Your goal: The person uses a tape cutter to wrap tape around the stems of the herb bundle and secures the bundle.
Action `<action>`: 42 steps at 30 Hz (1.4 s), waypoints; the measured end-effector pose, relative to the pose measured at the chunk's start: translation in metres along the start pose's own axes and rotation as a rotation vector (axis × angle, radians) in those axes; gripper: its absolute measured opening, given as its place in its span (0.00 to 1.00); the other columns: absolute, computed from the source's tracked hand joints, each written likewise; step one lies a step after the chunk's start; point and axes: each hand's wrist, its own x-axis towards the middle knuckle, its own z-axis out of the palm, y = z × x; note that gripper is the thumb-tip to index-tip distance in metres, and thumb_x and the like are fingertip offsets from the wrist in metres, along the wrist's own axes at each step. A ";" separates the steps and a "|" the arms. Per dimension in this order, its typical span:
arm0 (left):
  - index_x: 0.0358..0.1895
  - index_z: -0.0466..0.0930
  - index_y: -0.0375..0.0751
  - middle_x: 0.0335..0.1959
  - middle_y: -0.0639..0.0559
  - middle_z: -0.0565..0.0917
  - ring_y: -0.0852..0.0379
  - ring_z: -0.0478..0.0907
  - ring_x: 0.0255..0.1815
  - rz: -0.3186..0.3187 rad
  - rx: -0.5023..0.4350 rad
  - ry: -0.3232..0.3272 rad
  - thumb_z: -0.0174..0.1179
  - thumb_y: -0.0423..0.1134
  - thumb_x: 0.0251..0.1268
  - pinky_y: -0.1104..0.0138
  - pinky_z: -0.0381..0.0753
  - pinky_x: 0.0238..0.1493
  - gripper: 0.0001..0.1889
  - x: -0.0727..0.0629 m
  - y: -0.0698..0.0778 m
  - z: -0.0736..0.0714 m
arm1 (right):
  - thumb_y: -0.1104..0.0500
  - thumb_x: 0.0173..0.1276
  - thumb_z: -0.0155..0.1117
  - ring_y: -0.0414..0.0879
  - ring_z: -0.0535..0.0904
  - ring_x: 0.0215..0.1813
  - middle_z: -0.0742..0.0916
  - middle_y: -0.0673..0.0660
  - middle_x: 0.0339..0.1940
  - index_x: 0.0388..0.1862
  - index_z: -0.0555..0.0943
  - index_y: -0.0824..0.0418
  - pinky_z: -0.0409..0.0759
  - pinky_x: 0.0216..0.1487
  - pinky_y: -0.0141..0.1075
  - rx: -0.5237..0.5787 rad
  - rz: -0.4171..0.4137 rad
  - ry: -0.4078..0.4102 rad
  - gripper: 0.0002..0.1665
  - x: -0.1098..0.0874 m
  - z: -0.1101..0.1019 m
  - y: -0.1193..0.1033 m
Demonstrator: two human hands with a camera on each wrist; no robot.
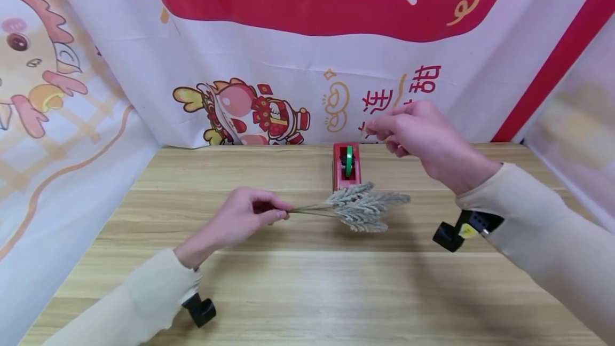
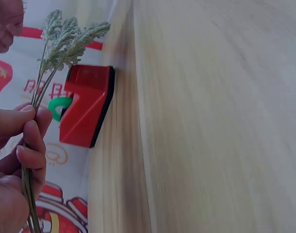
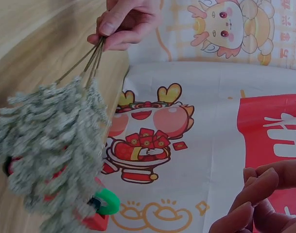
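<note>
A bunch of grey-green leafy sprigs [image 1: 365, 210] on thin stems lies sideways above the table, its leaves pointing right. My left hand [image 1: 245, 215] pinches the stems between thumb and fingers, and in the left wrist view the stem ends [image 2: 29, 204] run down past the palm. Raised at the right, my right hand [image 1: 423, 135] has its fingers curled and thumb and forefinger tips close together. A faint pale bit at those fingertips looks like clear tape, too small to make out well. Behind the sprigs stands a red tape dispenser [image 1: 339, 178] with a green roll [image 1: 349, 162].
The wooden table [image 1: 307, 292] meets a printed cloth backdrop [image 1: 288, 52] behind the dispenser. More printed cloth hangs at the left and right sides. A small black camera is strapped to each wrist.
</note>
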 end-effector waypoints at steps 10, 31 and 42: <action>0.43 0.90 0.46 0.39 0.50 0.90 0.54 0.83 0.37 0.017 -0.055 0.035 0.72 0.37 0.69 0.65 0.85 0.39 0.03 0.024 0.017 0.039 | 0.46 0.79 0.66 0.48 0.78 0.38 0.86 0.56 0.51 0.58 0.89 0.58 0.79 0.43 0.36 -0.050 0.009 -0.005 0.21 -0.003 0.007 -0.006; 0.45 0.94 0.52 0.38 0.54 0.92 0.37 0.86 0.45 -0.027 -0.135 0.055 0.73 0.41 0.69 0.62 0.84 0.40 0.05 0.052 0.041 0.066 | 0.47 0.78 0.67 0.44 0.77 0.30 0.85 0.50 0.37 0.51 0.88 0.59 0.75 0.32 0.35 0.039 0.020 -0.017 0.17 -0.044 0.042 0.031; 0.44 0.93 0.50 0.39 0.54 0.92 0.54 0.84 0.37 -0.047 -0.121 0.057 0.73 0.41 0.70 0.64 0.83 0.40 0.04 0.055 0.039 0.069 | 0.54 0.78 0.67 0.42 0.73 0.25 0.86 0.51 0.31 0.49 0.87 0.63 0.73 0.25 0.33 0.158 0.060 0.006 0.13 -0.063 0.066 0.062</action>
